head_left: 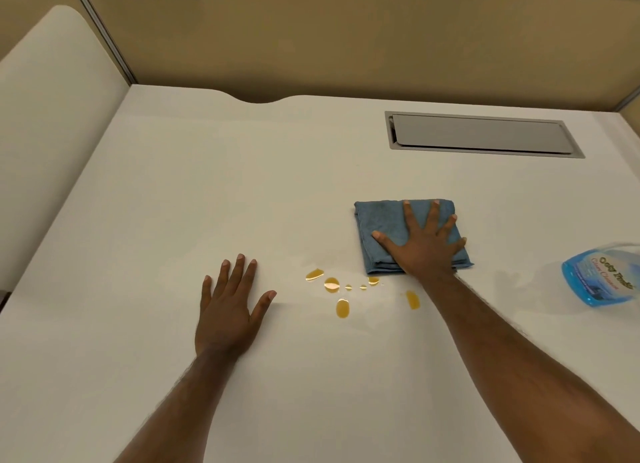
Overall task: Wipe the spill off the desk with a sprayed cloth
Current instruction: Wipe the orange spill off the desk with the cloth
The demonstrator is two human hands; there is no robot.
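Note:
A folded blue cloth (381,223) lies on the white desk (242,172), right of centre. My right hand (420,246) rests flat on it with fingers spread, pressing on its right half. Several amber drops of spill (331,284) dot the desk just in front of the cloth's near edge, between my two hands; one drop (412,299) lies beside my right wrist. My left hand (230,303) lies flat on the bare desk, left of the spill, fingers apart, holding nothing. A blue spray bottle of cleaner (601,277) stands at the right edge, cut off by the frame.
A grey metal cable hatch (481,133) is set into the desk at the back right. Beige partition walls (346,47) close the back and left. A cream panel (52,99) stands at the left beyond the desk edge.

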